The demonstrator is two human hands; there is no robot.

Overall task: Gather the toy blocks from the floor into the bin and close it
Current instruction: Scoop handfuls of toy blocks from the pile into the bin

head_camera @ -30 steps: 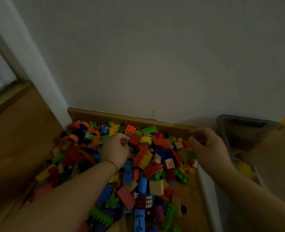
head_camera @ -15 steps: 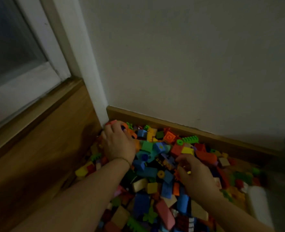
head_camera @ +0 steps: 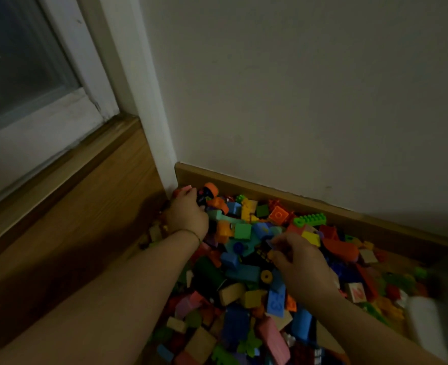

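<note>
A big pile of colourful toy blocks (head_camera: 246, 272) lies on the floor against the wooden baseboard. My left hand (head_camera: 188, 214) reaches into the far left corner of the pile by the door frame, with its fingers curled over blocks there, a pink one at the fingertips. In the middle of the pile, my right hand (head_camera: 300, 262) has its fingers curled and pinches a small block. The bin (head_camera: 425, 322) shows only as a blurred white rim at the right edge. Its inside and lid are out of view.
The wooden baseboard (head_camera: 349, 214) and grey wall bound the pile at the back. A white door frame (head_camera: 149, 127) stands at the corner, with a glass pane and a wooden sill to the left. Bare wooden floor (head_camera: 59, 233) lies left of the pile.
The view has swung left, away from the bin. My left hand moved to the far left corner of the pile. My right hand came back from the bin side into the pile's middle.
</note>
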